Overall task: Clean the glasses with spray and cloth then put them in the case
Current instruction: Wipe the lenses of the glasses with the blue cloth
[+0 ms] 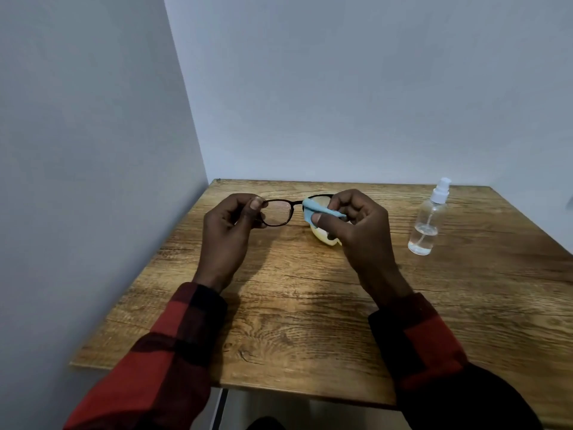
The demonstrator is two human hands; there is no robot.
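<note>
Left hand (231,223): pinches glasses (279,212) at the temple end, steadying them above the counter (310,305).
Right hand (356,225): pinches cloth (310,212) over the other lens, wiping.
Case (324,238): under the glasses, partly hidden.
Spray (429,215): upright, right of the glasses, untouched.

Dark-framed glasses (280,212) held up over surface, lenses facing viewer. Blue cloth (319,212) bunched against one lens. Clear spray bottle (429,220) upright, partly filled. Pale yellow case (324,238) mostly hidden.
</note>
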